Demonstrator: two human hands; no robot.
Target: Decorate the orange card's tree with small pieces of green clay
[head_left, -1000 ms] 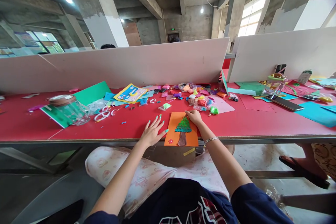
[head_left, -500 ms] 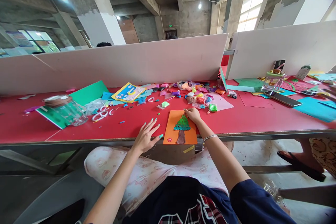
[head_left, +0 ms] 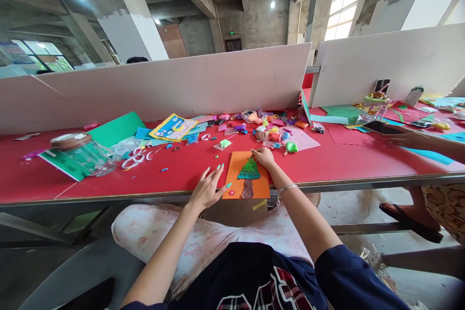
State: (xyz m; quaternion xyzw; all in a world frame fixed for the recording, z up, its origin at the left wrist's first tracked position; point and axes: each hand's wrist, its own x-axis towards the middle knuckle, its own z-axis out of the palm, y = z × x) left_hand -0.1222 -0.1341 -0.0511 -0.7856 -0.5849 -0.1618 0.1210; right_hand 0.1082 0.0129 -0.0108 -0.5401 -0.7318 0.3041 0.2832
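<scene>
An orange card [head_left: 234,167] lies at the table's front edge, its bottom hanging slightly over. On it a tree of clay has a green and teal layered crown [head_left: 249,169] and a brown trunk [head_left: 247,188]; a small red flower [head_left: 231,193] sits at the lower left. My right hand [head_left: 264,158] rests at the card's top right, fingertips pinched at the tree's tip; what they hold, if anything, is hidden. Fingers spread, my left hand [head_left: 208,188] is by the card's left edge, its thumb at the edge.
Bagged coloured clay [head_left: 272,133] is heaped behind the card. White scissors [head_left: 133,160] and a lidded clear jar [head_left: 82,152] stand left. On the right, another person's hand [head_left: 403,136] is at a phone [head_left: 381,127], near a cup [head_left: 372,107]. A white partition [head_left: 218,80] runs behind.
My left hand has shifted a little right, towards the card's edge. My right hand stays at the treetop. Another person's hand has come in over the phone on the right.
</scene>
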